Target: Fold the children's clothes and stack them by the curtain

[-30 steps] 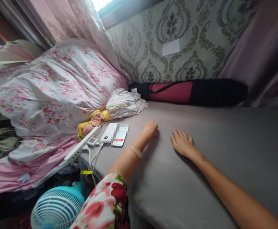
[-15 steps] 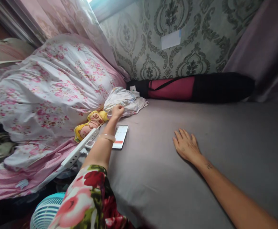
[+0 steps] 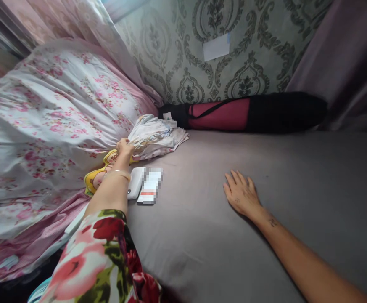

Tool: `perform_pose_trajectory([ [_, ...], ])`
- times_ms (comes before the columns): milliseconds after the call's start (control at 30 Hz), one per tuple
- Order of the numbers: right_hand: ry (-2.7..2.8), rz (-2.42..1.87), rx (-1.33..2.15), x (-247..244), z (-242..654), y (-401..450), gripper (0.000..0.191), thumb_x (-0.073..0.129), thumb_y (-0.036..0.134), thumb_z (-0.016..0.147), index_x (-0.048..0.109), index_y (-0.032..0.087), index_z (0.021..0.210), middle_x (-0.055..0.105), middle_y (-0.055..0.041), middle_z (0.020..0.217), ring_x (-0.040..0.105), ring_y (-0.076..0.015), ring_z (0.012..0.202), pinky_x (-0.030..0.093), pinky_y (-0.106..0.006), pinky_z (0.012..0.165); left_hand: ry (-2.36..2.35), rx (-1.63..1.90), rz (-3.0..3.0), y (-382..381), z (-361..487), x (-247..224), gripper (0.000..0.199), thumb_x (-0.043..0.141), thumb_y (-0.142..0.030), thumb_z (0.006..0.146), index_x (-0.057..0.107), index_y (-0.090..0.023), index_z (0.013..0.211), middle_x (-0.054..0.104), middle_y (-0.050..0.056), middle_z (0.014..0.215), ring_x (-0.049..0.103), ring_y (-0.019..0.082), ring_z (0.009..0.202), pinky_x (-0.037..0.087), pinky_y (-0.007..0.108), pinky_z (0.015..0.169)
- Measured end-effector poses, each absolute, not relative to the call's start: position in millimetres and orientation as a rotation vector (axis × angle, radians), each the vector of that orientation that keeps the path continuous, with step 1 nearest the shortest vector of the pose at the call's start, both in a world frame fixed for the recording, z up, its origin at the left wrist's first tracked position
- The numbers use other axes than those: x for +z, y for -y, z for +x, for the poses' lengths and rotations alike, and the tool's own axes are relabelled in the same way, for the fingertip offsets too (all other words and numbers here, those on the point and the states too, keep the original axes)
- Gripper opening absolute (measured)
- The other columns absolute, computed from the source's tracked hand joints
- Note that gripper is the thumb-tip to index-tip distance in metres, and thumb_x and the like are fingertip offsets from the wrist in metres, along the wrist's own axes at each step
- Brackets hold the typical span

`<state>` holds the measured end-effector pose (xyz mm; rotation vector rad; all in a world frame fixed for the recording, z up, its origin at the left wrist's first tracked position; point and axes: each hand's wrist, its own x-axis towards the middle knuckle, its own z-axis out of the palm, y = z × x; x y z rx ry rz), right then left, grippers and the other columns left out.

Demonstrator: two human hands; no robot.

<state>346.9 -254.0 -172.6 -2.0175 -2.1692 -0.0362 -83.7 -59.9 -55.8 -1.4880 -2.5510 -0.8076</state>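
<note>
My left hand (image 3: 125, 146) is closed at the left edge of a crumpled white cloth (image 3: 158, 134) with faint coloured print, its fingers curled on the fabric. Exactly how the fingertips grip is hard to make out. Beneath that forearm lies a yellow cartoon cushion (image 3: 91, 179), partly covered. Beside the wrist are a white power bank (image 3: 136, 183) and a phone (image 3: 151, 185) with a blurred screen. My right hand (image 3: 241, 193) rests flat on the grey bed sheet (image 3: 196, 235), fingers spread, holding nothing.
A long black and pink rolled bag (image 3: 221, 115) lies along the patterned wall (image 3: 158, 50). Floral bedding (image 3: 60, 109) is heaped at the left. Part of a white power strip (image 3: 76, 221) and a blue fan's edge (image 3: 40, 290) show near my left sleeve.
My left hand has moved left, from over the cloth's front to its left edge. The power bank beside the phone has come into clear view. My right hand stays flat on the sheet.
</note>
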Motion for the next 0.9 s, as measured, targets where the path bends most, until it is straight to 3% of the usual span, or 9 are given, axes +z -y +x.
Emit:
perform_pose_trajectory([
  [233,2.175,-1.974,-0.056,-172.2,347.1,255.5,0.055,0.022,0.034,0.098,0.044,0.011,0.142,0.038,-0.015,0.15,0.03,-0.0298,0.139,0.02,-0.053,0.112,2.492,-0.981,-1.487,46.4,-71.4,-52.9,0.009,0.058,-0.017,0.073,0.06,-0.019,0.082,0.067,0.01,0.094,0.06,0.026,0.1,0.043,0.035,0.09],
  [433,2.14,-1.957,-0.008,-175.3,347.1,254.0,0.054,0.025,0.034,0.097,0.045,0.012,0.142,0.038,-0.016,0.15,0.03,-0.0306,0.14,0.019,-0.054,0.112,2.325,-1.411,-1.562,33.6,-38.5,-44.0,0.017,0.048,-0.018,0.081,0.056,-0.016,0.097,0.062,0.007,0.091,0.059,0.021,0.089,0.046,0.033,0.084],
  [567,2.133,-1.949,0.007,-174.5,347.0,254.4,0.053,0.025,0.034,0.097,0.045,0.013,0.142,0.038,-0.0155,0.151,0.029,-0.0307,0.14,0.018,-0.054,0.112,2.182,-1.71,-1.713,32.6,-1.7,-30.1,0.013,0.045,-0.017,0.082,0.053,-0.016,0.092,0.059,0.007,0.092,0.056,0.02,0.092,0.045,0.031,0.086],
  [900,2.123,-1.925,0.043,-169.6,347.1,257.9,0.051,0.029,0.033,0.097,0.046,0.012,0.141,0.038,-0.0168,0.15,0.029,-0.0315,0.14,0.019,-0.055,0.112,1.88,-1.742,-2.604,85.2,100.8,2.3,0.012,0.049,-0.025,0.082,0.059,-0.018,0.084,0.058,0.001,0.077,0.054,0.015,0.072,0.043,0.025,0.067],
])
